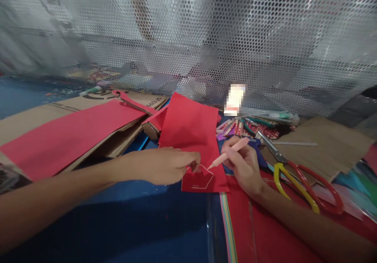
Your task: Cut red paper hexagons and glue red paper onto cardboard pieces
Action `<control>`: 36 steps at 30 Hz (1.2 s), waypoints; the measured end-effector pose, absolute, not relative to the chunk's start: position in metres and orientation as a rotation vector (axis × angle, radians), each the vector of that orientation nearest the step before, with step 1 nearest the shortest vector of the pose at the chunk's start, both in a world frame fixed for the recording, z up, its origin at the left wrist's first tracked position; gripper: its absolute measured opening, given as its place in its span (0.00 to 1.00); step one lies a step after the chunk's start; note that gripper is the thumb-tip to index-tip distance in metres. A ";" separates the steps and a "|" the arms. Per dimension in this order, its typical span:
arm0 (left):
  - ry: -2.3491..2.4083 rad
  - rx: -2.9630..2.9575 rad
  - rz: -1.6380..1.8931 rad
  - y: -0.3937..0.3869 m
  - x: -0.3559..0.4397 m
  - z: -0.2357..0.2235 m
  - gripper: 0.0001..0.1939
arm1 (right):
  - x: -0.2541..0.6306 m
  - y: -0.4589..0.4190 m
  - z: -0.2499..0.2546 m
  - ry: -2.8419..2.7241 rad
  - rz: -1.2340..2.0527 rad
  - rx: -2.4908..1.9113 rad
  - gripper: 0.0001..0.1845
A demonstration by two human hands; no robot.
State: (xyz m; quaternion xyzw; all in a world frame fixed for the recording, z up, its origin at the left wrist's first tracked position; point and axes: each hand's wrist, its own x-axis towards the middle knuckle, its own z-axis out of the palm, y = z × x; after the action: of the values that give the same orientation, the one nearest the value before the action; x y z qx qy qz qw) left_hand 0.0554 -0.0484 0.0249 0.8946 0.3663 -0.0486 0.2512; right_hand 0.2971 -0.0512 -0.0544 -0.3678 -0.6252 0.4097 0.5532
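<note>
A red paper sheet (188,129) lies on the blue table top, with a white outline drawn near its lower edge. My left hand (165,164) rests on that lower edge, fingers curled and pressing a small piece against the sheet at the outline. My right hand (244,164) grips a pink pen (228,153), its tip touching the sheet at the right side of the outline.
A large red sheet (67,137) lies over flat cardboard (35,117) at left. Yellow-handled (291,184) and red-handled scissors (321,188) lie at right beside pens and paper strips (253,125). Stacked coloured paper (235,223) sits under my right forearm. A perforated metal screen (188,39) closes the back.
</note>
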 end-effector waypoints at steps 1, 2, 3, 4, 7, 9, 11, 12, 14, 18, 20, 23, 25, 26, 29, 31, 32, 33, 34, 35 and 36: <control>0.988 2.422 -0.123 -0.046 0.055 0.024 0.19 | 0.296 -0.055 -0.051 -1.595 0.958 -0.870 0.11; 0.983 2.412 -0.111 -0.044 0.055 0.022 0.19 | 0.295 -0.059 -0.048 -1.719 0.959 -0.873 0.10; 0.980 2.406 -0.099 -0.043 0.055 0.021 0.18 | 0.294 -0.062 -0.045 -1.840 0.971 -0.874 0.08; 0.981 2.402 -0.091 -0.041 0.055 0.020 0.17 | 0.292 -0.064 -0.043 -1.937 0.989 -0.873 0.07; 0.963 2.392 -0.109 -0.038 0.054 0.019 0.14 | 0.290 -0.067 -0.038 -2.081 1.015 -0.877 0.09; 0.948 2.390 -0.127 -0.038 0.055 0.021 0.13 | 0.289 -0.066 -0.037 -2.114 0.995 -0.893 0.12; 0.950 2.383 -0.135 -0.038 0.056 0.023 0.11 | 0.289 -0.064 -0.037 -2.140 0.985 -0.919 0.13; 0.959 2.375 -0.140 -0.038 0.056 0.023 0.11 | 0.289 -0.064 -0.038 -2.146 0.981 -0.927 0.14; 0.981 2.342 -0.149 -0.038 0.057 0.024 0.10 | 0.290 -0.064 -0.039 -2.156 0.969 -0.934 0.13; 1.016 2.240 -0.168 -0.035 0.056 0.023 0.10 | 0.290 -0.063 -0.043 -2.176 0.919 -0.940 0.11; 1.023 2.214 -0.182 -0.034 0.057 0.023 0.09 | 0.290 -0.063 -0.043 -2.185 0.906 -0.946 0.11; 1.034 2.204 -0.183 -0.034 0.058 0.024 0.08 | 0.289 -0.063 -0.042 -2.196 0.904 -0.945 0.10; 1.045 2.197 -0.198 -0.035 0.059 0.026 0.09 | 0.289 -0.064 -0.041 -2.199 0.910 -0.944 0.10; 1.049 2.194 -0.209 -0.035 0.059 0.026 0.09 | 0.289 -0.064 -0.041 -2.197 0.913 -0.945 0.10; 1.051 2.189 -0.218 -0.035 0.060 0.027 0.09 | 0.289 -0.064 -0.040 -2.189 0.926 -0.946 0.10; 1.046 2.193 -0.206 -0.035 0.060 0.026 0.09 | 0.289 -0.064 -0.040 -2.181 0.927 -0.943 0.10; 1.044 2.195 -0.198 -0.035 0.060 0.025 0.10 | 0.289 -0.064 -0.040 -2.178 0.922 -0.941 0.09; 1.043 2.197 -0.194 -0.035 0.059 0.024 0.10 | 0.289 -0.064 -0.041 -2.177 0.914 -0.938 0.09; 1.044 2.197 -0.192 -0.034 0.059 0.024 0.10 | 0.289 -0.064 -0.041 -2.175 0.903 -0.936 0.09; 1.045 2.196 -0.191 -0.034 0.059 0.023 0.10 | 0.289 -0.064 -0.041 -2.174 0.893 -0.933 0.09; 1.046 2.196 -0.194 -0.034 0.059 0.023 0.10 | 0.289 -0.064 -0.041 -2.174 0.887 -0.932 0.09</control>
State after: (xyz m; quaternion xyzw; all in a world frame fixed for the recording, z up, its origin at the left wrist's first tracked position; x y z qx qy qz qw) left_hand 0.0592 -0.0340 0.0230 0.8451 0.4027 -0.0747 0.3437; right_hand 0.2894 -0.0640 -0.0410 -0.3515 -0.8201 0.3347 0.3030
